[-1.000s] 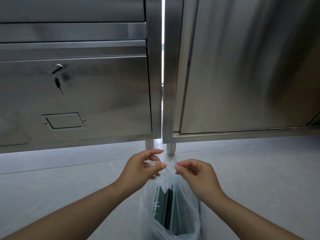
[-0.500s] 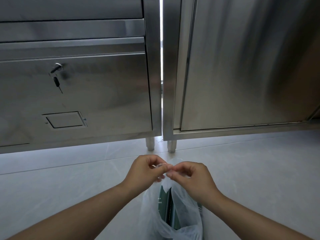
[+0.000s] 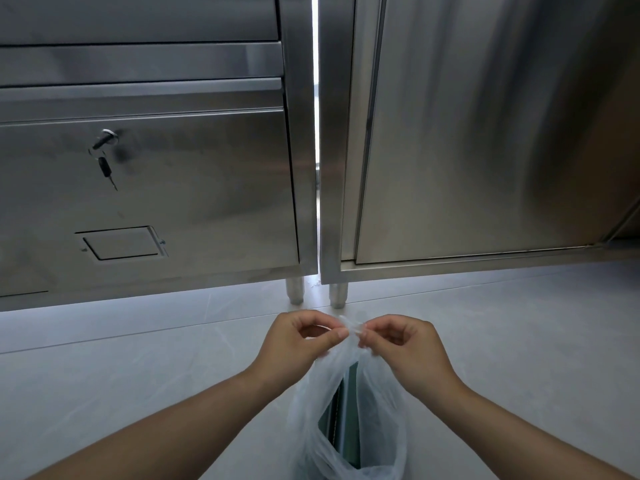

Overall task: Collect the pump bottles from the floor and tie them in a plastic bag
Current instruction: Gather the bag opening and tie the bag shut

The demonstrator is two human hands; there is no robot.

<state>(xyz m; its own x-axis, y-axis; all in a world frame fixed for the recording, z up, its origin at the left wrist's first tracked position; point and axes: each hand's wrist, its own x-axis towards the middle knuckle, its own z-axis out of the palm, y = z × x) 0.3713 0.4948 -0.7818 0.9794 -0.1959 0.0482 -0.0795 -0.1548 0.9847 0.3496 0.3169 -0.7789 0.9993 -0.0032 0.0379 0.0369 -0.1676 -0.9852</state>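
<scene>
Both hands are pinching the gathered top of the thin plastic bag (image 3: 349, 403): the left hand (image 3: 301, 344) is nipping one twisted strip of film between thumb and forefinger, and the right hand (image 3: 401, 348) is gripping the other strip just beside it. The bag is hanging between the forearms above the pale floor (image 3: 138, 368), with the dark green pump bottles (image 3: 341, 414) standing inside it. The film is looking soft, light and slippery, so the knot probably wants holding close to the crossing, while the stiff bottles are likely weighing the bag down and keeping it taut.
</scene>
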